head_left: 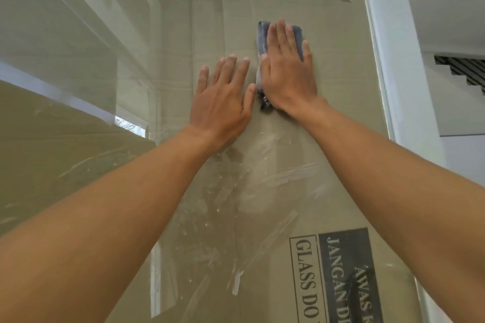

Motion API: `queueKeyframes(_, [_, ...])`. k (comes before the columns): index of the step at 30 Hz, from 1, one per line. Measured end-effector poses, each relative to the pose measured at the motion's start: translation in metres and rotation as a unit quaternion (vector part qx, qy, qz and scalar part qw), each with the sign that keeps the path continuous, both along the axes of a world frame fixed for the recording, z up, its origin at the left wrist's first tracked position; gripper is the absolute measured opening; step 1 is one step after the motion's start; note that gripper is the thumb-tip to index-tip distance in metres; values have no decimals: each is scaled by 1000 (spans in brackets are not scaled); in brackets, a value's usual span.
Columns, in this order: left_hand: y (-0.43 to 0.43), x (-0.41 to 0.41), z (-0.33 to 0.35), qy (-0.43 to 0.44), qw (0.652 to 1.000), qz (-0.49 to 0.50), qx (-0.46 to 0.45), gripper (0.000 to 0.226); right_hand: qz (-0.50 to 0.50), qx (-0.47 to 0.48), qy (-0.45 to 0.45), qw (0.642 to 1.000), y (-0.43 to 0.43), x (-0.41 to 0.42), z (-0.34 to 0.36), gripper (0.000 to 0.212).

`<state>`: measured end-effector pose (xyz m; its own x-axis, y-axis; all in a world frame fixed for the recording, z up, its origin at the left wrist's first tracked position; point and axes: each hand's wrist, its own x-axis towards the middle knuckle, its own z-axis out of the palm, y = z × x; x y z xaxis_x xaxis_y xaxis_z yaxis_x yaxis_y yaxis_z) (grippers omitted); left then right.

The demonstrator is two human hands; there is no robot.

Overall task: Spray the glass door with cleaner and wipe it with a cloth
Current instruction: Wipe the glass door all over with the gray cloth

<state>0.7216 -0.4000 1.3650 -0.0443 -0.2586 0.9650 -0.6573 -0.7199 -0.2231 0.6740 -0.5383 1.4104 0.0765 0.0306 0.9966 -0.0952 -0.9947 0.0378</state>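
The glass door fills the view, with brown cardboard behind it and streaks and droplets low in the middle. My right hand lies flat on a folded grey-blue cloth, pressing it against the upper glass. The cloth shows above and left of the fingers. Just to its left, my left hand rests flat on the bare glass with fingers spread, holding nothing. Its thumb nearly touches the cloth's lower end. No spray bottle is in view.
The cardboard behind the glass carries a printed black warning label at the lower right. A white frame runs down the right edge of the door. Dark stair steps show at the far right.
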Motion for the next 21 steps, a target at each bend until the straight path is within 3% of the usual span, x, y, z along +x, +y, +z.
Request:
queueKeyframes(8, [-2,7,-2,-13,997,67,43,60,6,94,-38,995,-38,-8,-40,55])
queueKeyframes(14, [-13,-2,-5,-14,998,41,41,58,-23,34,-21,999,-36,-10,-81,55])
queueKeyframes(21, [-32,-14,-1,-28,998,21,55,54,-11,-21,9,1000,-35,-11,-14,56])
